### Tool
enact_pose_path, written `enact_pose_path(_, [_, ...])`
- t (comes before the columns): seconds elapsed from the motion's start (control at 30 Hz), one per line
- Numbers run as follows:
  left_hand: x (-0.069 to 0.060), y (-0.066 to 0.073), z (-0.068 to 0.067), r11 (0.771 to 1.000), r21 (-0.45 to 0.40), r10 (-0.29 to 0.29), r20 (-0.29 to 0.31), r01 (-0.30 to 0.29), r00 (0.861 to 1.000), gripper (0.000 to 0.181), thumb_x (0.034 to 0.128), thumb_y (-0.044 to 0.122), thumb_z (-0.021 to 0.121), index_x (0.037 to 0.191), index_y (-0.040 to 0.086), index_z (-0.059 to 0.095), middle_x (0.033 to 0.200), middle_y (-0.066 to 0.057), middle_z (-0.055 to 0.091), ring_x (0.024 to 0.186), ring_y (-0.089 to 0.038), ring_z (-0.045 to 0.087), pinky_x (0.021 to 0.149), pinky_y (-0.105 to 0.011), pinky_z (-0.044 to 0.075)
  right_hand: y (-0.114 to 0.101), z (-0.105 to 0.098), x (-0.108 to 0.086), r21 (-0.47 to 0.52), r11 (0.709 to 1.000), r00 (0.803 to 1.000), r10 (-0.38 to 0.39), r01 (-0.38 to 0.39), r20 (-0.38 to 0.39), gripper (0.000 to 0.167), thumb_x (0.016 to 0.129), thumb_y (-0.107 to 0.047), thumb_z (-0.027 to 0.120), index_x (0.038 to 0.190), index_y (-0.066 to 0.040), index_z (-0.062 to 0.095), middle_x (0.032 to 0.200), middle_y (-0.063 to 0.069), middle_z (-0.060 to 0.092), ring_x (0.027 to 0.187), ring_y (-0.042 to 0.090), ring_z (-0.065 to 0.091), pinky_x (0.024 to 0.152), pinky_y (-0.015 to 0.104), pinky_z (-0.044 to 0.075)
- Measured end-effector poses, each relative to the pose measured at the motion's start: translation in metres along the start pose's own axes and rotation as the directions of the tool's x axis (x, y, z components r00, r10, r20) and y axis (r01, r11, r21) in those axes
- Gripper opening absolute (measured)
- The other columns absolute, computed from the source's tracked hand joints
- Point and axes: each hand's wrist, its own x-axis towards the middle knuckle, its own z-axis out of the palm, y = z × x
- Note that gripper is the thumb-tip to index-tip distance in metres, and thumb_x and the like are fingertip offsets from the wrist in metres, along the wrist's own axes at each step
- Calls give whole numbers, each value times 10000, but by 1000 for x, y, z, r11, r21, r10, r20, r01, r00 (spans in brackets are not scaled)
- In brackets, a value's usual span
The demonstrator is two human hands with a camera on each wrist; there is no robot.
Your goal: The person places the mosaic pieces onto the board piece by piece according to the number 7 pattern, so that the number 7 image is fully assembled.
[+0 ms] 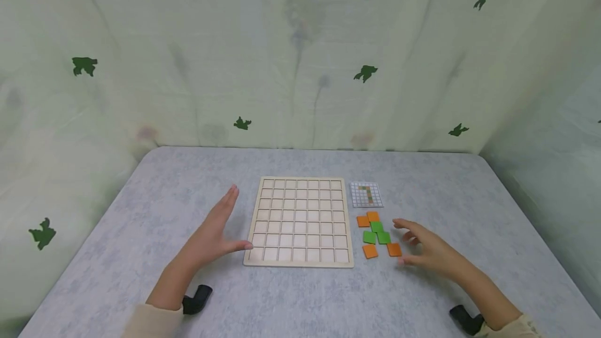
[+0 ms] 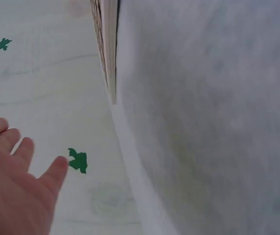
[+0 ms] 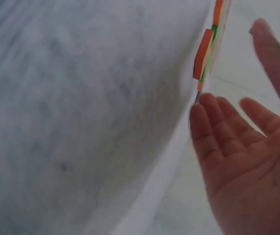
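A square wooden grid board [image 1: 293,263] lies flat on the table in the head view. At its left side is my left hand [image 1: 206,241], fingers straight and thumb spread, the thumb tip at the board's lower left edge; whether it touches I cannot tell. Several orange tiles [image 1: 370,251] and green tiles [image 1: 369,237] lie loose right of the board. My right hand [image 1: 429,252] is just right of them, fingers loosely bent with nothing held. In the right wrist view, an orange tile [image 3: 203,55] shows beyond the fingertips. A small pattern card [image 1: 367,195] lies above the tiles.
The grey table [image 1: 197,171] extends around the board. A pale cloth backdrop [image 1: 281,67] with green leaf shapes rises behind it and along both sides. Black wrist devices [image 1: 197,300] sit at both wrists.
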Motion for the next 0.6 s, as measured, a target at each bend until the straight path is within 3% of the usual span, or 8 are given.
enact_pose_path(0.17, [3, -1, 15, 996, -87, 1, 78, 6, 997, 1175, 596, 402, 800, 1451, 74, 64, 1494, -99, 59, 1340, -294, 83, 1024, -509, 158, 7, 5, -2, -13, 1000, 999, -17, 18, 48, 562, 742, -288, 720, 1197, -32, 513, 1125, 67, 550, 955, 196, 530, 795, 325, 455])
enact_pose_path(0.4, [1, -10, 25, 986, -150, -50, 184, 78, 982, 1155, 571, 433, 792, 1431, 13, 147, 1471, -151, 146, 1329, -306, 134, 1037, -459, 162, 11, 10, -1, -33, 999, 998, -33, 34, 46, 330, 771, -268, 699, 1037, -105, 593, 994, -36, 531, 876, 117, 509, 751, 264, 459])
enact_pose_path(0.6, [-1, -18, 27, 989, -141, -8, 222, 40, 975, 1076, 605, 444, 762, 1407, -24, 218, 1456, -176, 185, 1315, -350, 156, 1019, -492, 177, 4, 9, 0, -37, 999, 998, 10, -8, 58, 261, 777, -172, 703, 994, -90, 583, 942, -30, 516, 819, 105, 482, 698, 254, 453])
